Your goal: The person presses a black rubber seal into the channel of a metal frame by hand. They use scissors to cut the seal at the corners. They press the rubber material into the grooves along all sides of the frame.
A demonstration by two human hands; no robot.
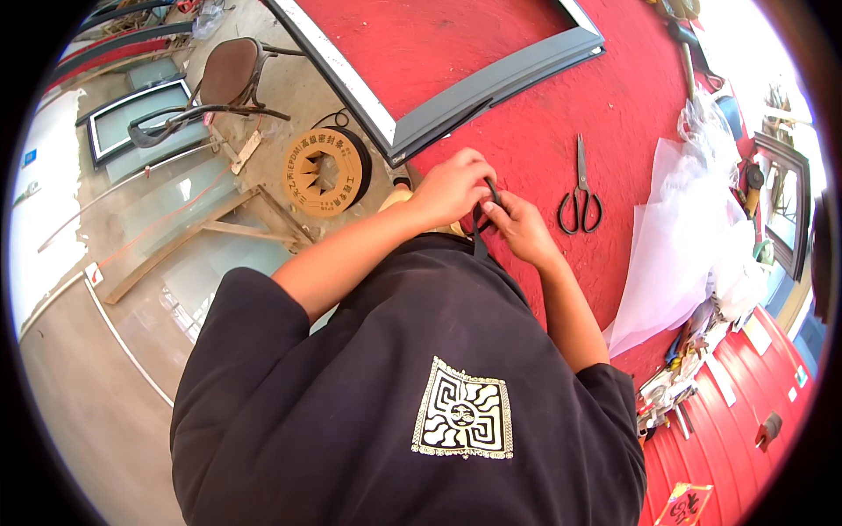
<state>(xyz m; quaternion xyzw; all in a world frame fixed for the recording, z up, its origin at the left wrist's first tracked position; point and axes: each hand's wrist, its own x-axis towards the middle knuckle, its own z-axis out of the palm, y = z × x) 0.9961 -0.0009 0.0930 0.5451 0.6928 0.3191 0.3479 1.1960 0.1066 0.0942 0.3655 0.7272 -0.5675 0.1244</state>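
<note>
Close to my body, at the near edge of the red-covered table, my left hand (449,188) and my right hand (524,230) are close together. Both are closed on a thin black rubber sealing strip (479,230), which bends between the fingers and hangs down in front of my shirt. On the table to the right of my right hand lies a pair of black-handled scissors (581,195), blades pointing away from me. Beyond my left hand is the corner of a dark grey window frame (478,88), lying flat on the table.
A cardboard-sided reel (303,180) of black strip is on the floor to the left, near a brown chair (230,72). Glass panes (175,206) and a wooden frame (189,241) lie farther left. Clear plastic sheeting (667,237) covers the table's right side, beside cluttered tools.
</note>
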